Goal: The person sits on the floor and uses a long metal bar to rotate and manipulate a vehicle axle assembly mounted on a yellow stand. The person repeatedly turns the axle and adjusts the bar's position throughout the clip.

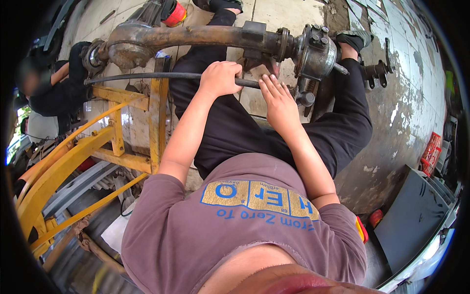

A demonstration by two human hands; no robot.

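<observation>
My left hand (221,78) is wrapped round a long, thin black rod (156,75), which runs from the left toward my right hand. My right hand (280,100) has its fingers stretched out, their tips lying over the rod's right end. Just beyond both hands lies a rusty vehicle axle (200,36), with a bulging housing (128,46) at its left. At its right end sits a greasy, bolted metal hub (314,51). What the rod's right end meets is hidden beneath my right hand.
A yellow metal frame (155,112) stands to my left. A person in dark clothes (61,93) sits at the far left. My black-trousered legs straddle the axle's near side. A grey metal panel (411,215) leans at the right, near a red box (431,153). A red-and-yellow container (175,15) stands beyond the axle.
</observation>
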